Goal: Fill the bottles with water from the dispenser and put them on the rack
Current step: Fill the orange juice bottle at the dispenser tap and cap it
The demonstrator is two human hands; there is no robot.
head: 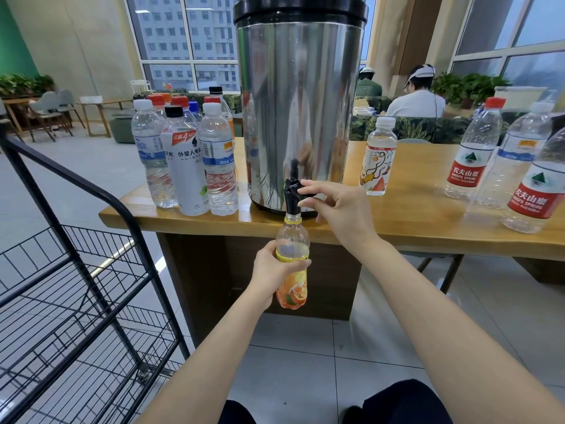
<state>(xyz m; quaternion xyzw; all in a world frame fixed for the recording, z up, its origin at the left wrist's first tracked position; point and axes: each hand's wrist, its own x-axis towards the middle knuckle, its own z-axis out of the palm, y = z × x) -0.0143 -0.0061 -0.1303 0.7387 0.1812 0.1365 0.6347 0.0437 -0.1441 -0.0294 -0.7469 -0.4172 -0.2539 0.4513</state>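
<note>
Fingers (301,263) of the left hand (269,270) curl around the orange-label bottle (292,240), its mouth touching the black tap (292,191) of the steel dispenser (299,102). The right hand (339,206) pinches this tap. Capped bottles (189,166) crowd the wooden table (412,221); the black wire rack (76,270) stands at left.

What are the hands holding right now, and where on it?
The left hand grips the orange-label bottle round its middle; the right hand pinches the dispenser tap.

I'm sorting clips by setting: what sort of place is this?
Probably an office lounge or canteen: a steel water dispenser on a wooden table, tall windows facing a tower block, a seated person behind.
</note>
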